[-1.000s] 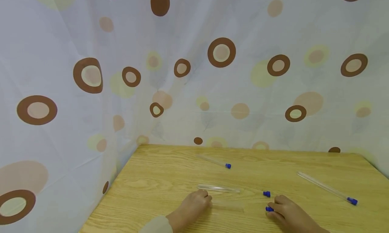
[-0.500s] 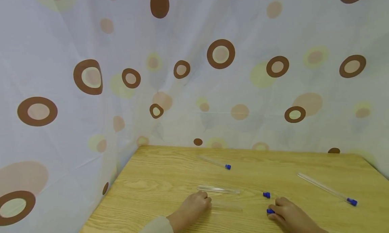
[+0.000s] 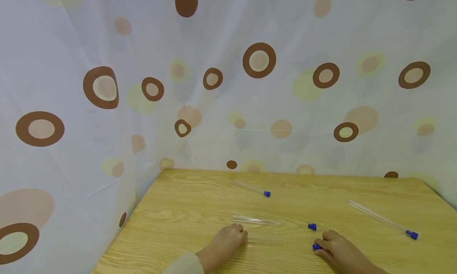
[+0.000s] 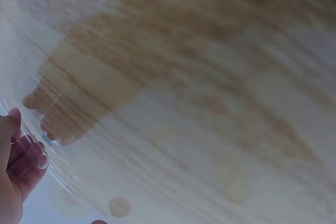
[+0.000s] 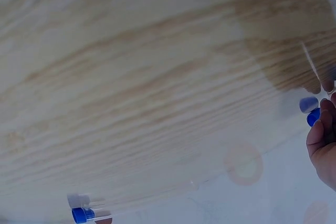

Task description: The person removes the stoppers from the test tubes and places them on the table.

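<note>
My left hand (image 3: pixel 228 239) grips one end of a clear tube (image 3: pixel 265 242), whose other end points to the right. In the left wrist view the see-through tube (image 4: pixel 60 181) crosses the curled fingers. A thicker clear tube (image 3: pixel 256 220) lies just beyond this hand. Over on the right, my right hand (image 3: pixel 340 250) pinches a small blue cap (image 3: pixel 316 246) between thumb and fingers, partly covering it. That blue cap (image 5: pixel 313 117) also shows at the fingertips in the right wrist view. A loose blue cap (image 3: pixel 312 226) lies on the table slightly beyond the right fingers.
A tube with a blue cap (image 3: pixel 267 194) lies toward the back of the wooden table (image 3: pixel 178 210). Another capped tube (image 3: pixel 378 216) slants across the right side. A patterned curtain (image 3: pixel 285 99) rises behind the table and along its left.
The far end of the tube in my left hand has swung slightly, so it lies more level. Both hands stay nearly in place, still holding the tube and the cap.
</note>
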Demonstrator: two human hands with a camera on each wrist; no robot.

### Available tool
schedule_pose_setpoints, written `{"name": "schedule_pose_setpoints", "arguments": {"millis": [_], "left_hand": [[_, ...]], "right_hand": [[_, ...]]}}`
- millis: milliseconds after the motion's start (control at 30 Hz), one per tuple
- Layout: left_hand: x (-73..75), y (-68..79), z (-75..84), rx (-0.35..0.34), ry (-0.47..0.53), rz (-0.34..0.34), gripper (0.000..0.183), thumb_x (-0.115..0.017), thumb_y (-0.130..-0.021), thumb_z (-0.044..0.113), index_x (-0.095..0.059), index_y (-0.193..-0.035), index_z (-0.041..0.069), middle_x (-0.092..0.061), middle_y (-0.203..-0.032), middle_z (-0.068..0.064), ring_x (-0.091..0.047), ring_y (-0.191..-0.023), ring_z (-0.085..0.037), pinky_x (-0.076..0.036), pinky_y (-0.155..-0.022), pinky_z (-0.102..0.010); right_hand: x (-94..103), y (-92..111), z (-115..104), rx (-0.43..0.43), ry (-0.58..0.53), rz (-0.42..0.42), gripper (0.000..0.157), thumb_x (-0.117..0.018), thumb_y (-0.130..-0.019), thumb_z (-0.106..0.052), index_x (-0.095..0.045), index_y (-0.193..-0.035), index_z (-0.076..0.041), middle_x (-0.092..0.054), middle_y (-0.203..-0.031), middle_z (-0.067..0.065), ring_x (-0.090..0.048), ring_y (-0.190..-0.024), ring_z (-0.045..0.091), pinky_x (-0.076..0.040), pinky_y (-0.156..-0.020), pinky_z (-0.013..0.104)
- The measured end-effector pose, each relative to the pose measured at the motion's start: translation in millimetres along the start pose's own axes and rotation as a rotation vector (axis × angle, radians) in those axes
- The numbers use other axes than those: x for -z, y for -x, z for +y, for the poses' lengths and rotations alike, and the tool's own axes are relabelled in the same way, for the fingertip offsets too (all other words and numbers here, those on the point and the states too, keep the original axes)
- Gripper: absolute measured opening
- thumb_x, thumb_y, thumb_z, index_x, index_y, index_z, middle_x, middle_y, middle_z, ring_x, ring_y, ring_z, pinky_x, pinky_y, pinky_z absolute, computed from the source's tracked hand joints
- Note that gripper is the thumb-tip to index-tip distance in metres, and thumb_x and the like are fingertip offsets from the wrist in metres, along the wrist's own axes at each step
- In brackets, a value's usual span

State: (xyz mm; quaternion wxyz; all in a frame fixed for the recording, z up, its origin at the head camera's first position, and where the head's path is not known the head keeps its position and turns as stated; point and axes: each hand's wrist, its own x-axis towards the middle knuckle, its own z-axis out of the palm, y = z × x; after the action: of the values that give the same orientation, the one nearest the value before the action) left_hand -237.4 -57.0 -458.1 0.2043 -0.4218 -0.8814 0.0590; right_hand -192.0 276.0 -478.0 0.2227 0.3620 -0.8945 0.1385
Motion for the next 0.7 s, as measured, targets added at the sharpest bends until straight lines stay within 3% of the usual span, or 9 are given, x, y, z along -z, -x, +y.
{"name": "schedule_pose_setpoints", "arguments": {"millis": [333, 700], "left_hand": [[-0.9, 0.2, 0.5, 0.025, 0.051, -0.061, 0.011, -0.065, -0.083, 0.026, -0.069, -0.083, 0.016, -0.06, -0.078, 0.007, -0.054, -0.069, 0.001, -0.045, -0.056, -0.006], [-1.8, -1.2, -0.5, 0.018, 0.042, -0.06, 0.013, -0.064, -0.085, 0.027, -0.07, -0.085, 0.016, -0.061, -0.081, 0.007, -0.056, -0.072, 0.001, -0.045, -0.062, -0.004]], "right_hand": [[-4.6, 0.2, 1.5, 0.039, -0.001, 0.014, 0.015, -0.067, -0.083, -0.017, -0.069, -0.085, -0.002, -0.034, -0.072, -0.019, -0.023, -0.067, -0.009, -0.024, -0.052, 0.01], [-4.0, -2.4, -0.7, 0.043, 0.024, 0.009, 0.016, -0.066, -0.085, -0.019, -0.069, -0.085, -0.003, -0.032, -0.071, -0.019, -0.021, -0.066, -0.009, -0.024, -0.052, 0.01]]}}
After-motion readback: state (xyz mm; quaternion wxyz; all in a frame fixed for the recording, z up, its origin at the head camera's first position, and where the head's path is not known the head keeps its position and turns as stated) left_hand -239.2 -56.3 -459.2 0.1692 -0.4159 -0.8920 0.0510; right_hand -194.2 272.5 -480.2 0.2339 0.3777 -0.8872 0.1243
